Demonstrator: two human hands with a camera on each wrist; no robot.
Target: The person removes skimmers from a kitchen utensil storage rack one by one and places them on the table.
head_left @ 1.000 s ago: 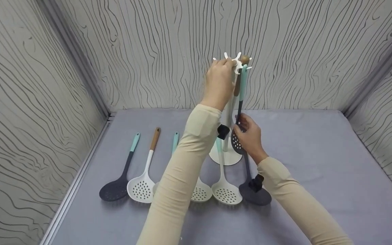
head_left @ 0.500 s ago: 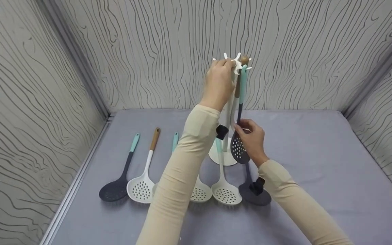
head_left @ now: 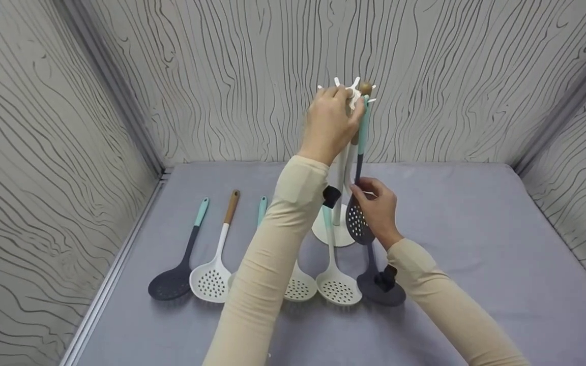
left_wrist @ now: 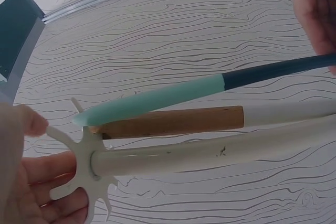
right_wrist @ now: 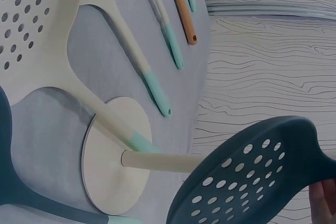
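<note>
My left hand (head_left: 327, 119) grips the hooked top of a white utensil rack (left_wrist: 184, 156), its thumb at the tip of a teal handle. That handle belongs to a dark skimmer (head_left: 359, 223), which stands upright beside the pole with its handle tip at a hook. My right hand (head_left: 380, 208) pinches the skimmer's dark shaft just above the perforated head. In the right wrist view, the skimmer's head (right_wrist: 247, 177) overlaps the pole. A white utensil with a brown handle (left_wrist: 173, 123) hangs against the pole, its lower end mostly hidden.
Several skimmers lie in a row on the grey cloth: a dark one (head_left: 171, 283) at left, a white brown-handled one (head_left: 211, 282), white teal-handled ones (head_left: 339, 291), and a dark one (head_left: 382, 294) under the right wrist. The rack's round base (right_wrist: 118, 182) stands behind them. Patterned walls enclose the table.
The right hand and the skimmer have come down slightly, then stayed put. My left thumb has swung right to the top of the teal handle; the rest of that hand has stayed on the rack.
</note>
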